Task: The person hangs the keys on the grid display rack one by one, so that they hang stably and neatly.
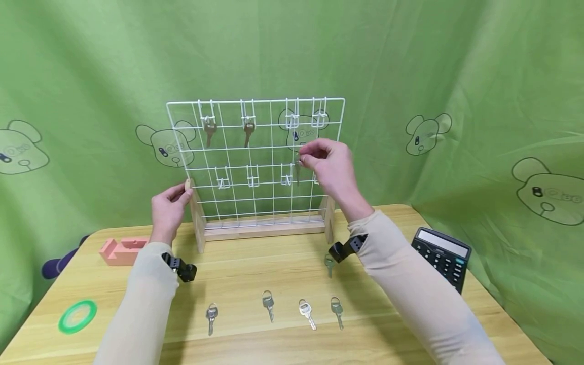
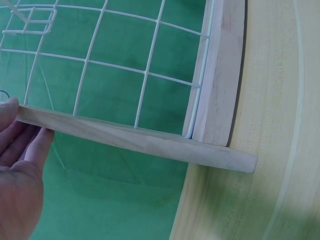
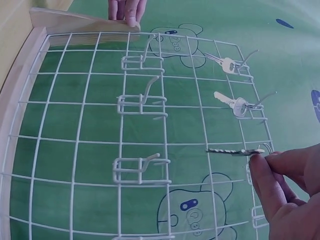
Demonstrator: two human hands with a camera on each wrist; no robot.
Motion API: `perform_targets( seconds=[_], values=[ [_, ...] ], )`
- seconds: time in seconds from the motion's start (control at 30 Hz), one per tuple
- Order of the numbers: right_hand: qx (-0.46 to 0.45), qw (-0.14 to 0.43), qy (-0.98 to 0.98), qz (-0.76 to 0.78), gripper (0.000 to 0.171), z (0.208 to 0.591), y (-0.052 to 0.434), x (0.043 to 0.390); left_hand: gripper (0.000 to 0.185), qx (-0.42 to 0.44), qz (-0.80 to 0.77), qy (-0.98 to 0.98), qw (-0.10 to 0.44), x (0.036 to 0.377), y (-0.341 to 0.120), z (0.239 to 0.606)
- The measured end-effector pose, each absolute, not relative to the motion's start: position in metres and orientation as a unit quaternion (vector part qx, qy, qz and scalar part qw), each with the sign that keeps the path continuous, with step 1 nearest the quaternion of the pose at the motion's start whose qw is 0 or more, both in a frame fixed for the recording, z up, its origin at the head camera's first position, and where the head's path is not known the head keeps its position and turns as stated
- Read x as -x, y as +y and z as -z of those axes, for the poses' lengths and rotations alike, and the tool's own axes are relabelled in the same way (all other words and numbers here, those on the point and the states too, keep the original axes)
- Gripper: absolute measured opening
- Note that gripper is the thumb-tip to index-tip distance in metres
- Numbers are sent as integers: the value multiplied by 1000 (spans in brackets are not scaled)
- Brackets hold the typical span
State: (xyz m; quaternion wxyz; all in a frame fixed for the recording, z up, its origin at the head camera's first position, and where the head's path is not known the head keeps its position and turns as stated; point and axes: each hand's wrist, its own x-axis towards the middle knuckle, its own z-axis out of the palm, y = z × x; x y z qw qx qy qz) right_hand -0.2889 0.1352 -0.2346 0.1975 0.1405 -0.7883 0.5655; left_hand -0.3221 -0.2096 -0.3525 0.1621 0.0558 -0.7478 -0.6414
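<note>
A white wire grid rack [image 1: 260,101] stands upright in a wooden frame on the table. My left hand [image 1: 169,210] pinches the top of its left wooden post [image 2: 135,140] between thumb and fingers. In front of the grid, my right hand [image 1: 333,170] pinches a key [image 3: 232,152] by its ring end; its blade points down in the head view. That key is below the upper-row hook [image 1: 292,120] and apart from it. One key [image 1: 210,131] hangs from the upper left hook, and a second key [image 1: 248,133] from the hook beside it.
Several loose keys lie on the table [image 1: 246,350], among them one key [image 1: 211,312] at front left and another [image 1: 329,262] by my right wrist. A calculator [image 1: 440,256] lies right. Left are a pink block-like holder [image 1: 119,253] and a green ring [image 1: 77,317].
</note>
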Motion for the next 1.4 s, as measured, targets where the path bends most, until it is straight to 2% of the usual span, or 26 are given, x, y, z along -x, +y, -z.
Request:
perform_targets(
  seconds=[0.7, 1.2, 1.4],
  values=[
    [-117, 295, -768, -556, 14, 205, 117, 299, 43, -57, 634, -754, 163, 320, -210, 351],
    [-106, 345, -751, -554, 14, 192, 109, 303, 43, -53, 636, -753, 162, 321, -209, 353],
    [-105, 340, -754, -553, 16, 188, 104, 304, 42, -55, 638, -751, 164, 321, -209, 354]
  ],
)
